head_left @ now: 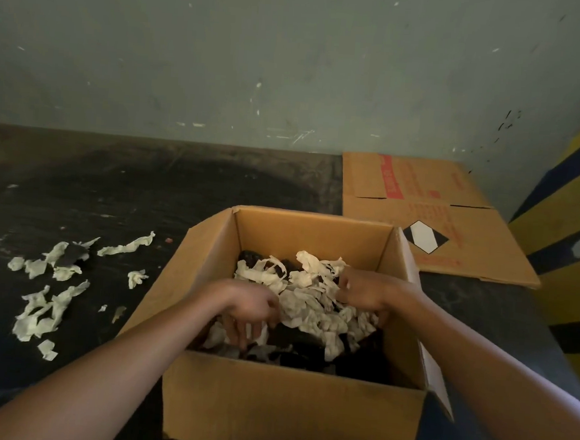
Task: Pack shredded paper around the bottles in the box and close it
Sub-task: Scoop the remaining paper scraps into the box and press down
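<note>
Fingers of left hand (248, 306) curled down into shredded paper (314, 300), right hand (362, 292) clutching a clump, both inside open box (289, 405) near floor's front edge. Bottles mostly buried, dark, hard to tell. Loose paper scraps (46, 292) left; flattened carton (433, 216) behind right, by striped wall (570, 219).

So the surface is a dark, scuffed-up floor (119, 187) running back to a wall. An open cardboard box (289, 412) sits right on it, flaps up. Off to its left there's a loose scatter of pale shredded paper scraps (45, 292), well clear of the box. Behind it on the right, a flattened cardboard carton (430, 212) lies flat, red print facing up.
</note>
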Action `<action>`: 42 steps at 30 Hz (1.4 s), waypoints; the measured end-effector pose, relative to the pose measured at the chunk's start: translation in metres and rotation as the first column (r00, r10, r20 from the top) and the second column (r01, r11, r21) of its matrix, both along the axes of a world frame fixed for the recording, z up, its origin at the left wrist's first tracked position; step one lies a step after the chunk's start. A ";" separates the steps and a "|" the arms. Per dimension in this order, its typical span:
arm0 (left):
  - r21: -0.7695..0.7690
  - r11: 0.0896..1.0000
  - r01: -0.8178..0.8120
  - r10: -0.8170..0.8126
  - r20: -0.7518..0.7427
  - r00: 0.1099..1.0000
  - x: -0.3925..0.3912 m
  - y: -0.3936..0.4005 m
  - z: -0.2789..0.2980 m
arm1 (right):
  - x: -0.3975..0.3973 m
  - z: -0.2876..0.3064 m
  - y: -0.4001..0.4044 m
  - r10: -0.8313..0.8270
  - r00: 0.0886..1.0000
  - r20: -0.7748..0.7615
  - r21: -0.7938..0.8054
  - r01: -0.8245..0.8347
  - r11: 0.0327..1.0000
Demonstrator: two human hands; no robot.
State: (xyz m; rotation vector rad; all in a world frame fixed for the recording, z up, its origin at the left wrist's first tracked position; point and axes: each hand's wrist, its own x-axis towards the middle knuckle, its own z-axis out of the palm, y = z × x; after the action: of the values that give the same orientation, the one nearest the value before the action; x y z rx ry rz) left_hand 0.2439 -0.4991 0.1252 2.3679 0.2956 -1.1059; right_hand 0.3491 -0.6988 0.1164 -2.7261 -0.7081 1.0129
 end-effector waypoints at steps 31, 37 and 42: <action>0.286 0.899 -0.332 -0.035 0.802 0.596 -0.052 0.046 0.008 | -0.041 0.013 0.089 -0.074 0.940 0.334 0.211 0.002 0.977; 0.199 0.878 -0.435 0.119 0.789 0.602 -0.120 0.103 -0.002 | -0.097 0.015 0.138 -0.004 0.948 0.319 0.220 -0.070 0.973; 0.188 0.850 -0.492 0.188 0.765 0.616 -0.196 0.165 -0.008 | -0.158 0.021 0.200 0.070 0.914 0.400 0.195 -0.159 0.968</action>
State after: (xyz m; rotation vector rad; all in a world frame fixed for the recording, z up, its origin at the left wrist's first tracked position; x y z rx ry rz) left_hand 0.0481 -0.3340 0.1176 2.6987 0.6903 0.1570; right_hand 0.1915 -0.4992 0.1376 -2.7304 -0.9874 0.3683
